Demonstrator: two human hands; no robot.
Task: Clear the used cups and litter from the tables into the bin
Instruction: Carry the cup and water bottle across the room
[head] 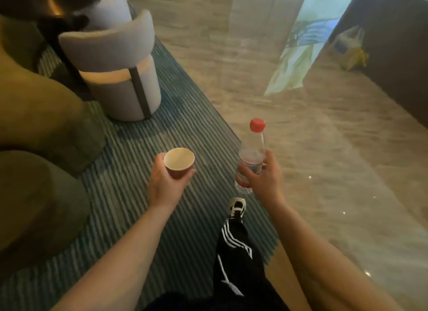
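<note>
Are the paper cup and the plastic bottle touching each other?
Apart. The head view shows striped rug between the paper cup in the left hand and the plastic bottle in the right hand.

No legible txt; bottle [251, 162] label too blurred.

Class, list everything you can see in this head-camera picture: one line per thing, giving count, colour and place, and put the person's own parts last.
paper cup: one, red outside, pale inside, held in the left hand
plastic bottle: one, clear with a red cap, held upright in the right hand
rug: one, teal striped, underfoot
chairs: two, white, upper left on the rug
sofa: green, along the left edge
floor: pale marble, right of the rug
bag: one, yellowish, blurred, far right on the floor
left hand: grips the cup
right hand: grips the bottle
leg: black trousers with white stripes, foot forward
</note>
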